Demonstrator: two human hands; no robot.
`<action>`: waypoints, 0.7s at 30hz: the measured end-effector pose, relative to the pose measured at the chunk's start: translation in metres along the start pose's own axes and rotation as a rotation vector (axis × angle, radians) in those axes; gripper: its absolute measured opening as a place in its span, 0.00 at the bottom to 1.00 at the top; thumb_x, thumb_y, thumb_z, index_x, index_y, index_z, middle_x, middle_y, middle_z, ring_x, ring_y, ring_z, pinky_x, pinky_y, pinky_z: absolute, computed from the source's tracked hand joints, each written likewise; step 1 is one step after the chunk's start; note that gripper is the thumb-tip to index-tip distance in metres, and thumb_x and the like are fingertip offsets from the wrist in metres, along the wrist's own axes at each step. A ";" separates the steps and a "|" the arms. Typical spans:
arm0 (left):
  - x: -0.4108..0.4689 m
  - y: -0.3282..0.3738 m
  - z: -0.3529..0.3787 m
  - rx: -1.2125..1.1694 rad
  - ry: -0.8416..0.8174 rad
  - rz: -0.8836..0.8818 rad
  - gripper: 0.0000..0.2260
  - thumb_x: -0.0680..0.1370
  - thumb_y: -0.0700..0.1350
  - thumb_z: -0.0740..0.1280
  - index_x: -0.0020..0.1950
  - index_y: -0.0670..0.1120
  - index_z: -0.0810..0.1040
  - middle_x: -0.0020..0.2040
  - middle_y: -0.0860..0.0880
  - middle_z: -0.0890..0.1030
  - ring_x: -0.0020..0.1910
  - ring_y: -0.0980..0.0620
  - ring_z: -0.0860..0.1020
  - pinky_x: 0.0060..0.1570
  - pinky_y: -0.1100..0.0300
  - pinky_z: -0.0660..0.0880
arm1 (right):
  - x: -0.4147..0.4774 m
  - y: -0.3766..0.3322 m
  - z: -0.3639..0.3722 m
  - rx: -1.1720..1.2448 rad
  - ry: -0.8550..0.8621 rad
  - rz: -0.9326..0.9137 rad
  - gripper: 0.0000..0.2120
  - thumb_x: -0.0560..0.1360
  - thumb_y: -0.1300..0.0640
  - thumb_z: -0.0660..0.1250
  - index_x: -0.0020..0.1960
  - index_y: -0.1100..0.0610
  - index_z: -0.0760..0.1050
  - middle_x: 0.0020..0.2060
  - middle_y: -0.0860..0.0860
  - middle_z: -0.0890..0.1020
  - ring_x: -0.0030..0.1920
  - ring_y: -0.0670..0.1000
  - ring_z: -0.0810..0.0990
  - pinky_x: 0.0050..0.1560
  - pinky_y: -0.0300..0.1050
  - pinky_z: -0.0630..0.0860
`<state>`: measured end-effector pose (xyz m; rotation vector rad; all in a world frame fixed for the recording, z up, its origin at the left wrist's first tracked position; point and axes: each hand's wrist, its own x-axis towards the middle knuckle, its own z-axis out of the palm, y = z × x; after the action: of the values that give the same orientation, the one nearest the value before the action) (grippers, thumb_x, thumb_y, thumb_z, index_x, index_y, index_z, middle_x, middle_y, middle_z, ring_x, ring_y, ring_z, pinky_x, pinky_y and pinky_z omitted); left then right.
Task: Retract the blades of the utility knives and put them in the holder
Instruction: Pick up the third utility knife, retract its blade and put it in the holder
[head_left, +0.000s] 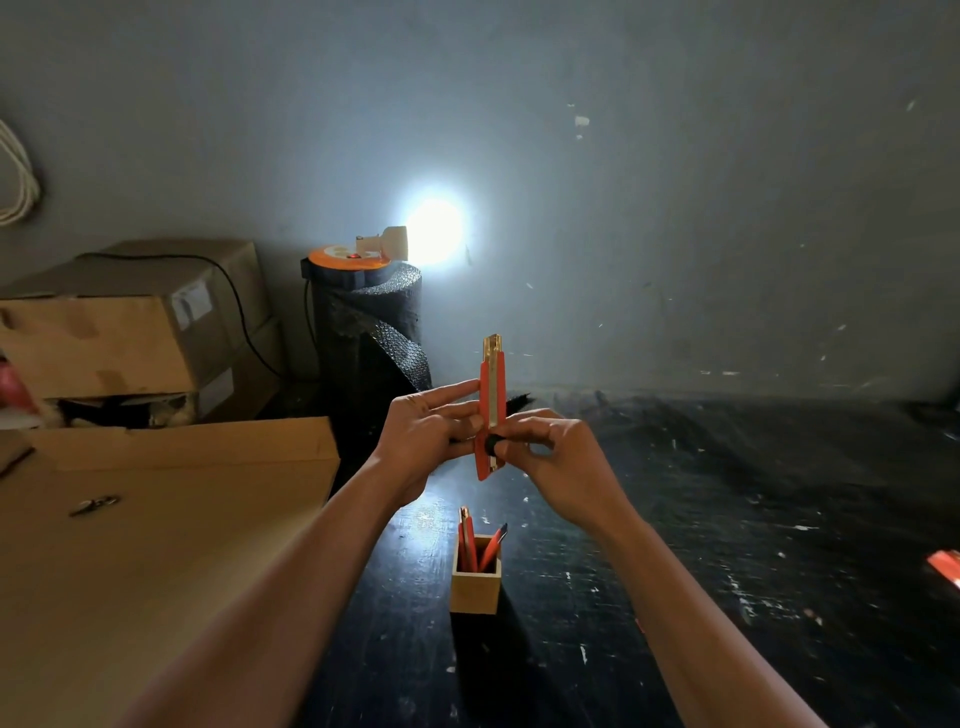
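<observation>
Knife in hand: orange utility knife (491, 410), held upright above the table, metal tip uppermost; no blade visibly extends past the tip, though the light is too poor to be sure.
Left hand (426, 441): grasping the knife body from the left, fingers laid along its side.
Right hand (558, 457): pinching the lower part of the knife, thumb at the black slider (491, 445).
Holder (476, 574): small square wooden box standing on the dark table (727, 519), below and nearer than the hands.
Holder contents: two orange knives (480, 543) standing inside, leaning apart.
Outstanding item: orange object (945, 567) at the right edge of the table, well apart from the holder; possibly another knife, too cropped to tell.
Surroundings: cardboard boxes (130, 332) at left, lamp (434, 231) against the wall.
Progress, as judged: two knives stowed; the held one appears at or near the retracting step, stowing still to come; perhaps one more after it.
</observation>
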<state>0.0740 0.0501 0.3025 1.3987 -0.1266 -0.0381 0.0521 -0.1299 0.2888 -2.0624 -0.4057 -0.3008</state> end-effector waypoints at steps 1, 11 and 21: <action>0.000 0.001 0.001 0.002 0.003 0.001 0.19 0.76 0.26 0.68 0.63 0.42 0.83 0.52 0.42 0.89 0.48 0.44 0.88 0.46 0.52 0.86 | 0.000 0.000 0.001 0.005 0.006 0.006 0.08 0.77 0.58 0.73 0.56 0.52 0.85 0.47 0.37 0.81 0.47 0.39 0.82 0.51 0.26 0.75; 0.002 0.011 0.008 -0.035 -0.008 0.016 0.20 0.77 0.25 0.67 0.66 0.41 0.81 0.48 0.44 0.89 0.43 0.48 0.89 0.39 0.58 0.84 | -0.002 -0.004 0.005 0.108 0.113 0.064 0.09 0.74 0.52 0.76 0.53 0.47 0.80 0.48 0.36 0.83 0.48 0.36 0.82 0.48 0.27 0.72; 0.004 0.009 0.009 -0.024 0.013 0.028 0.21 0.77 0.26 0.67 0.68 0.40 0.80 0.53 0.40 0.88 0.45 0.45 0.89 0.41 0.55 0.85 | -0.003 -0.005 0.002 0.158 0.123 0.071 0.12 0.76 0.53 0.74 0.58 0.52 0.81 0.54 0.44 0.85 0.53 0.44 0.83 0.50 0.30 0.73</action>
<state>0.0761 0.0427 0.3129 1.3729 -0.1345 -0.0074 0.0477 -0.1260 0.2903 -1.8880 -0.2720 -0.3400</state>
